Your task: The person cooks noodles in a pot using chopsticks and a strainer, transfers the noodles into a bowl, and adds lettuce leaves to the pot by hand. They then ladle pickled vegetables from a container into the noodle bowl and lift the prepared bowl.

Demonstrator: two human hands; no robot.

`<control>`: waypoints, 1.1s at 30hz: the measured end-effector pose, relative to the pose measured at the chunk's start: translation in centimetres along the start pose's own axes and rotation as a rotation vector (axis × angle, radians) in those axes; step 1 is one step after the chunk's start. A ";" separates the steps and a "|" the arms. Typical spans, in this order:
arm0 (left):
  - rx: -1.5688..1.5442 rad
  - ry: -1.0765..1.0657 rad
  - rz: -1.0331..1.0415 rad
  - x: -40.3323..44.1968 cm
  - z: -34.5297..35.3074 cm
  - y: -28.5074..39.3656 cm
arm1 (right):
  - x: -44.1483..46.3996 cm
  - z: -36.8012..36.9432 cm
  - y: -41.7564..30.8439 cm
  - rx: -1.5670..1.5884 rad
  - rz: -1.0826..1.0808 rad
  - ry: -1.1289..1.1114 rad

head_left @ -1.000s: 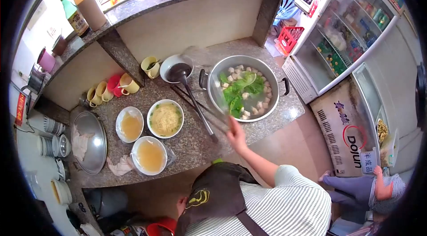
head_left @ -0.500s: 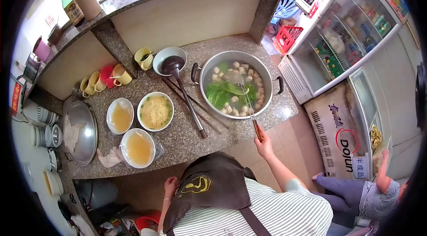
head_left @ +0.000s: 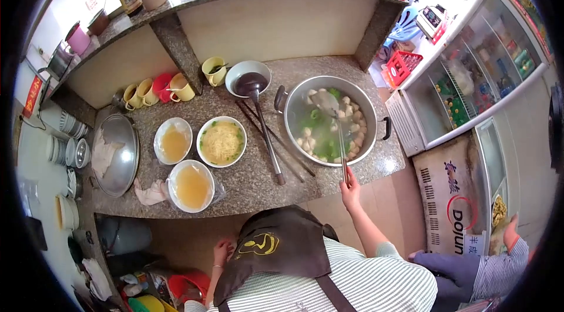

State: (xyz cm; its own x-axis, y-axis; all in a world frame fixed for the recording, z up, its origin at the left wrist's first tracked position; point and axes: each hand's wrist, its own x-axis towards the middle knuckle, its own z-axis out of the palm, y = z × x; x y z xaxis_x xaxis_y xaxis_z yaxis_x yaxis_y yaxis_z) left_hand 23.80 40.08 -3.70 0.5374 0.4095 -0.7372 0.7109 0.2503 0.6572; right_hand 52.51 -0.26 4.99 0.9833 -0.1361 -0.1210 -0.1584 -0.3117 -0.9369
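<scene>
My right hand (head_left: 351,192) is wrapped round the handle of a long skimmer (head_left: 341,141). The skimmer's head is in a big two-handled pot (head_left: 375,109), in steaming water with green leaves (head_left: 326,146) and several pale balls (head_left: 354,113), perhaps meatballs or dumplings. My left hand (head_left: 222,251) hangs below the counter's front edge beside the dark apron (head_left: 276,235), fingers loosely curled and apart, with nothing visible in it. Left of the pot, a dark ladle (head_left: 267,130) rests with its bowl in a pale basin (head_left: 235,69), beside long chopsticks (head_left: 294,156).
A noodle bowl (head_left: 222,141) and two broth bowls, one nearer (head_left: 192,187) and one farther (head_left: 173,140), stand left. Beyond them are a metal lid (head_left: 130,159), a cloth (head_left: 151,193) and several mugs (head_left: 182,87). At right, another person's hand (head_left: 512,232) is beside a glass-door fridge (head_left: 470,71).
The skimmer's head has moved toward the pot's far side, and the greens have shifted and sunk. More steam shows over the water. The whole view has shifted slightly.
</scene>
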 end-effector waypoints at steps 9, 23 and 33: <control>0.016 0.111 -0.108 -2.9 -5.3 -0.4 | -0.3 -0.7 -1.4 -0.181 -0.038 0.041; -0.171 0.833 0.385 2.3 -33.5 15.6 | -9.3 4.7 -5.2 0.073 0.367 0.085; 0.995 1.135 0.695 17.0 -44.7 34.3 | -8.0 19.0 -11.3 0.020 -0.207 0.283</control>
State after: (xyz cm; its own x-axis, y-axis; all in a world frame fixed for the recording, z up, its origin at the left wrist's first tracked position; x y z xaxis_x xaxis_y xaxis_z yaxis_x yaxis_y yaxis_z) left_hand 37.03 94.86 13.34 0.5900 0.6958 0.4096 0.7249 -0.6799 0.1107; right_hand 48.11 22.18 10.33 0.9301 -0.3281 0.1653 0.0461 -0.3421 -0.9385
